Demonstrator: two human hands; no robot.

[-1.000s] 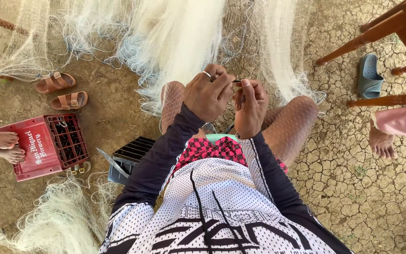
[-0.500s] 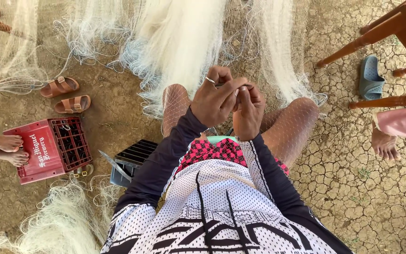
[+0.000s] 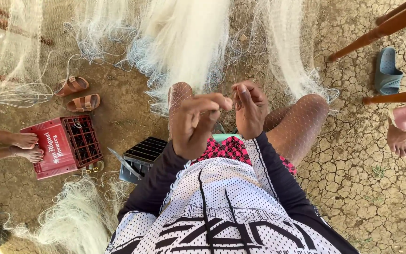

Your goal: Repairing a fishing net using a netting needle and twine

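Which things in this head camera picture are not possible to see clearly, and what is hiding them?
- Head view: what the left hand and right hand pinch between them; the fingertips cover it.
- Head view: the seat; only a green edge shows past the shorts.
- Head view: the people beside; the frame edges cut off all but bare feet.
- Head view: single threads of the fishing net; too fine.

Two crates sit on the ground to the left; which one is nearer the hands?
The dark slatted crate, right beside the person's left knee; the red crate lies farther left, by another person's bare feet.
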